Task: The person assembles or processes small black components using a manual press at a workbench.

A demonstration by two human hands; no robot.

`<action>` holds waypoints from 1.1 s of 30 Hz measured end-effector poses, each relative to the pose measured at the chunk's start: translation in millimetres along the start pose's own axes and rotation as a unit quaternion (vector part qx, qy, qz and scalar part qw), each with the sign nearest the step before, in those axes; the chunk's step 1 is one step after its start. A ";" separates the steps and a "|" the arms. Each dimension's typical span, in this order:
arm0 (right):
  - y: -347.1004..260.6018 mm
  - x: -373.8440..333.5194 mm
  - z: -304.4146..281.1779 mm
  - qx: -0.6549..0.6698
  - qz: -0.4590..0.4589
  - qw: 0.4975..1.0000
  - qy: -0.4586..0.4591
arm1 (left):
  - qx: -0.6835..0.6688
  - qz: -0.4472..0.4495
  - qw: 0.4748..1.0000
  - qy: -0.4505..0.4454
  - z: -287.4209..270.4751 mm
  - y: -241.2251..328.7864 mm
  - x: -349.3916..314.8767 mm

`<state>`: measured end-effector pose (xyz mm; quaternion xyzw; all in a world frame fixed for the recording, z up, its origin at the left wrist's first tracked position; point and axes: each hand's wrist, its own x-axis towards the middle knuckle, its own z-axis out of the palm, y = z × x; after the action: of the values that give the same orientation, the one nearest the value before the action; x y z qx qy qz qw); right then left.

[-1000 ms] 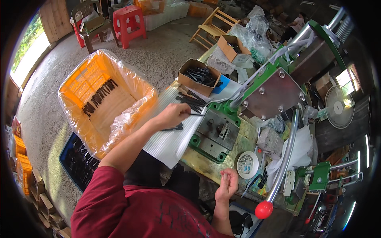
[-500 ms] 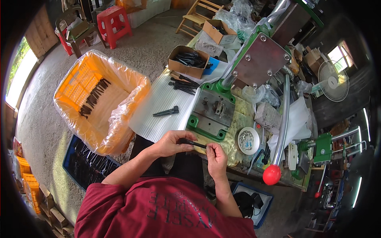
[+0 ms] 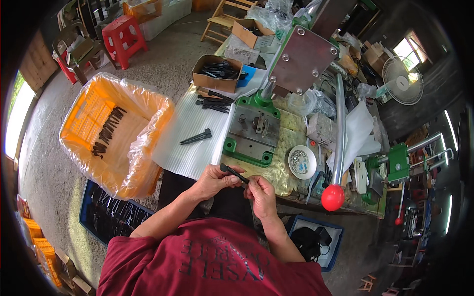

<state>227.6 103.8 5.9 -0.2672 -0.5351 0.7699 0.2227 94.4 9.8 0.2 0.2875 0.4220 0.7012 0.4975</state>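
In front of my body, just off the near edge of the bench, I hold a slim black rod-shaped part (image 3: 237, 174) with a thicker end. My left hand (image 3: 213, 182) is closed around its middle, and the thick end sticks out past the fingers. My right hand (image 3: 261, 195) pinches the other end between thumb and fingers. Similar black parts (image 3: 196, 136) lie on the white foam sheet (image 3: 173, 157), with a small pile (image 3: 215, 103) farther back. Beyond my hands stands a green hand press (image 3: 253, 130) with a red-knobbed lever (image 3: 333, 197).
An orange crate (image 3: 81, 123) lined with clear plastic holds a row of black parts at left. Below it sits a blue bin (image 3: 106, 209) of dark pieces. A cardboard box (image 3: 215, 74) of black parts and a white bowl (image 3: 302, 162) of small pieces rest on the bench.
The black part has tilted, its thick end now pointing up and away on the left. The right fingers have curled closer to the left hand. The whole view has shifted slightly.
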 end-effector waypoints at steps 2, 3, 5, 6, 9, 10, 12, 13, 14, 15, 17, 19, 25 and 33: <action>-0.9 -1.7 0.0 0.039 0.021 0.999 -0.026 | 0.007 0.007 1.000 0.010 2.9 -3.6 0.9; -0.7 -2.5 0.0 0.039 0.020 0.999 -0.020 | 0.006 0.005 1.000 0.004 4.4 -3.5 1.6; 0.4 -4.5 0.5 0.099 0.051 0.993 -0.028 | 0.050 -0.006 0.999 0.006 7.0 -2.4 2.0; 1.3 -4.6 0.2 0.102 0.052 0.993 -0.030 | 0.048 -0.009 0.999 0.000 7.2 -5.3 2.2; 6.6 -4.0 -0.2 0.103 0.077 0.992 -0.015 | 0.078 0.016 0.997 -0.005 9.3 -11.9 2.5; 11.5 -3.2 -3.8 0.094 0.066 0.993 -0.023 | 0.045 0.020 0.999 -0.006 13.1 -9.0 2.4; 11.5 -4.6 -3.5 0.042 0.036 0.998 -0.004 | 0.051 0.024 0.998 0.027 13.4 -10.3 2.6; 9.8 -4.9 -4.5 -0.008 0.009 1.000 0.007 | 0.047 0.021 0.998 0.022 11.8 -9.8 3.0; 6.5 -5.4 -8.4 -0.038 -0.014 0.999 0.016 | 0.072 0.021 0.996 0.045 10.8 -6.8 3.9; 5.7 -4.8 -15.5 -0.040 -0.013 0.999 0.020 | 0.096 0.021 0.993 0.070 10.2 -2.9 4.6; 3.5 -2.9 -35.1 -0.135 -0.045 0.984 0.111 | 0.093 0.027 0.993 0.073 6.0 -0.2 4.9; -4.1 1.3 -55.5 -0.193 -0.094 0.961 0.174 | 0.072 0.019 0.995 0.072 1.3 -0.2 2.5; -23.1 27.4 -136.0 -0.301 -0.123 0.902 0.284 | 0.075 -0.011 0.995 0.060 2.5 -7.1 0.1; -31.5 62.6 -165.6 -0.544 -0.217 0.781 0.216 | 0.062 -0.029 0.996 0.057 -1.0 -18.4 0.3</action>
<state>289.5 270.2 -22.4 -0.3799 -0.8468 0.2041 0.3114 101.9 12.5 -16.4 0.2653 0.5006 0.6740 0.4741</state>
